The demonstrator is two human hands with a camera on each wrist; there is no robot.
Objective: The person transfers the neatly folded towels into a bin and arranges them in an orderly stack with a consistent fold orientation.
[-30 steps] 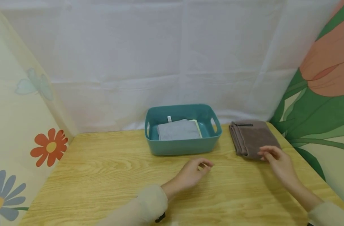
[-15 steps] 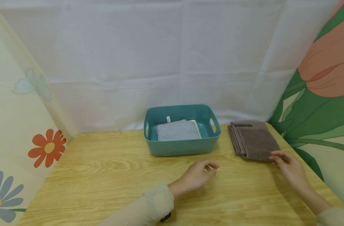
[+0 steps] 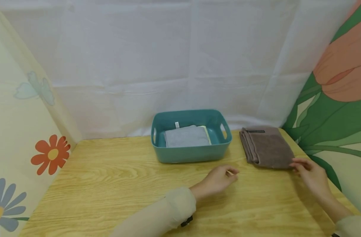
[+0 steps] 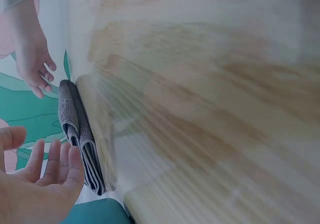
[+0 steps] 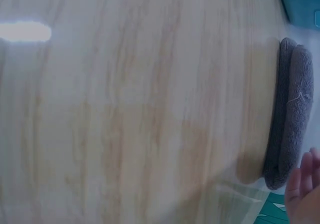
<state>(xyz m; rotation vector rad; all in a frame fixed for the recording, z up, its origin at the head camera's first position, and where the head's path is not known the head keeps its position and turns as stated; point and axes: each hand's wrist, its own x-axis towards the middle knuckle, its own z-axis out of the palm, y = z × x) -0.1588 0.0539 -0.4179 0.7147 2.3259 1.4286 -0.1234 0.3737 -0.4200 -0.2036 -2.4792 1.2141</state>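
Observation:
A folded brown towel [image 3: 270, 148] lies at the right of the table, a dark label strip near its back edge. My right hand [image 3: 312, 176] is at the towel's front right corner, fingers loosely bent. In the right wrist view, its fingertips [image 5: 306, 176] are beside the end of the towel's thick fold. My left hand [image 3: 217, 179] hovers over the table in front of the teal basket [image 3: 192, 154], fingers relaxed and holding nothing. In the left wrist view, the left hand [image 4: 47, 184] shows its fingers spread apart, with the towel beyond them.
Inside the basket lie a folded grey cloth [image 3: 187, 136] with a white tag and a pale yellow-edged piece beside it. A white cloth backdrop [image 3: 133, 65] rises behind the wood-grain table [image 3: 103, 184]. Flower-painted panels stand at left and right.
My right hand has slid right along the towel's front edge to its corner. My left hand has drifted right across the table. Towel and basket stay put.

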